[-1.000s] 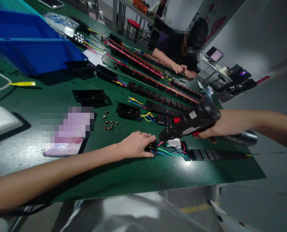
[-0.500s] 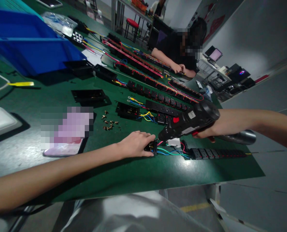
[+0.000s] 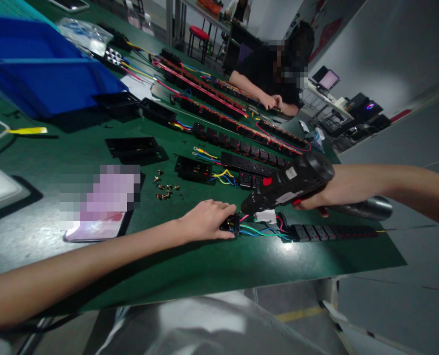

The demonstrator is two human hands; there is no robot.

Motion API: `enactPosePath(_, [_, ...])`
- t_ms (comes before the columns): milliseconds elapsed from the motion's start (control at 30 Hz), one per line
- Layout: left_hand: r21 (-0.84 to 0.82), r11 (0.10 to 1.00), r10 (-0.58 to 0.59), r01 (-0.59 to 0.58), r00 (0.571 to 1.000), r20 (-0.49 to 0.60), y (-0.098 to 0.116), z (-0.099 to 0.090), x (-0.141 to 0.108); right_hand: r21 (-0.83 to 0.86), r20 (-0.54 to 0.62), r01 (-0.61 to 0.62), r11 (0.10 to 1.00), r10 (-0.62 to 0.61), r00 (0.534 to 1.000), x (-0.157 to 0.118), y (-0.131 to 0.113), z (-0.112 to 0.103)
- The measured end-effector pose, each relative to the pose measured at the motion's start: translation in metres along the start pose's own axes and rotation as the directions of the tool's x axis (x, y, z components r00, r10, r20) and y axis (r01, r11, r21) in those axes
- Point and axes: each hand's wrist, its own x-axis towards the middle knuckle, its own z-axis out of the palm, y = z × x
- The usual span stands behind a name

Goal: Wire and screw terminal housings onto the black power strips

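My left hand point(image 3: 210, 220) grips a small black terminal box point(image 3: 235, 226) on the green table, thumb and fingers on either side of it. Green, blue and red wires point(image 3: 258, 231) run from the box to a black socket strip point(image 3: 315, 232) lying along the table's near side. My right hand point(image 3: 317, 197) is wrapped round the handle of a black cordless drill point(image 3: 289, 182) with a red switch. The drill's nose points down to the left, at the box beside my left thumb; its tip and any screw there are too small to make out.
Brass screws point(image 3: 164, 190) lie loose left of an open black box point(image 3: 193, 169). Several more socket strips point(image 3: 237, 143) stretch across the table. A phone point(image 3: 101, 207), a white case point(image 3: 1, 190) and a blue bin point(image 3: 56, 84) stand left. Across the table sits a co-worker point(image 3: 267, 74).
The whole view has shifted slightly. Both hands, the drill and the terminal box keep nearly the same places relative to one another.
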Motion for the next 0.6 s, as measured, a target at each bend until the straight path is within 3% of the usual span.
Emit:
enactPosePath(400, [-0.015,1.0,-0.004,0.004,1.0,0.0,0.0009,-0.0008,-0.0008,0.056,0.019,-0.031,0.998,0.03,0.999,-0.0003,-0.0029,0.0011])
enactPosePath(600, [-0.016,1.0,-0.012,0.012,1.0,0.0,0.0006,-0.0004,-0.0002,-0.002,-0.003,0.095,0.995,-0.095,0.995,-0.0001,0.0023,0.0025])
